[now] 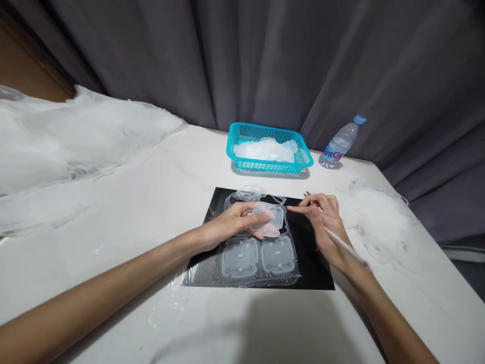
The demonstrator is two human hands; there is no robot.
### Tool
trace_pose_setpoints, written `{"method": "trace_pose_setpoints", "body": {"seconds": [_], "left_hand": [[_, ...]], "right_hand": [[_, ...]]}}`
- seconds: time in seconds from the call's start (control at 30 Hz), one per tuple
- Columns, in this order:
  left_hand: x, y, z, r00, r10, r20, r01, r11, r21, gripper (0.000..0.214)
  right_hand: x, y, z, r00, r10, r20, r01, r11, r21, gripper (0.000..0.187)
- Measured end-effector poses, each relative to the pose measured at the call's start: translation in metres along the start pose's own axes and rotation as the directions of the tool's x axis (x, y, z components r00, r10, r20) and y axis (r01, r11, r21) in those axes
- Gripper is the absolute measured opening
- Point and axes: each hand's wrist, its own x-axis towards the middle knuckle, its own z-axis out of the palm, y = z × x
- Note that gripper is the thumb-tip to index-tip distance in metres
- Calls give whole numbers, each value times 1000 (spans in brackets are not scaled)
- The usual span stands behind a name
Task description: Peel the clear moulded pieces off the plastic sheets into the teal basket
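Note:
A black mat point(314, 265) lies on the white table, with a clear plastic sheet of moulded square cells point(257, 258) on it. My left hand point(237, 221) grips one clear moulded piece point(270, 222) just above the sheet. My right hand point(325, 217) is beside it on the right, index finger pointing toward the piece, and holds a thin white stick-like tool point(343, 243) that runs back along the wrist. A metal tip point(306, 193) shows beyond that hand's fingers.
A turquoise basket point(305, 156) with clear plastic pieces stands behind the mat. A water bottle point(339, 144) is at the back right. Heaps of clear plastic scraps lie at right point(373, 217) and along the left point(76, 136). Grey curtain behind.

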Motion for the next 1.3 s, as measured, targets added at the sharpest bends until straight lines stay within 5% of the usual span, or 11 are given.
{"method": "trace_pose_setpoints", "body": {"seconds": [0.2,0.47,0.77,0.87,1.0,1.07,1.13,1.23,1.3], "left_hand": [[2,1,8,999,30,-21,-29,997,73,33],[-1,-9,15,985,156,-74,-117,919,377,38],[-13,-10,20,950,310,-45,-172,635,753,32],[-17,-13,24,927,369,65,-257,501,826,27],[-26,-19,32,884,378,276,-406,324,855,30],[-28,-21,34,887,384,256,-412,407,815,24],[-26,-21,32,916,388,106,-338,600,725,19],[-16,-16,24,951,273,-148,-202,906,371,26],[-10,-13,19,963,193,-186,-175,978,110,30]], "right_hand": [[-2,7,27,990,-2,143,-8,998,70,40],[4,-1,27,939,134,316,-211,952,222,27],[13,-4,21,907,184,378,-319,887,333,30],[14,-5,23,898,189,396,-343,866,364,32],[11,4,43,964,216,153,-234,966,112,28],[10,10,52,983,183,29,-181,982,-51,25],[9,17,53,989,142,31,-137,983,-125,21],[10,20,42,993,110,52,-103,987,-123,16],[10,18,31,995,103,-6,-104,992,-69,20]]}}
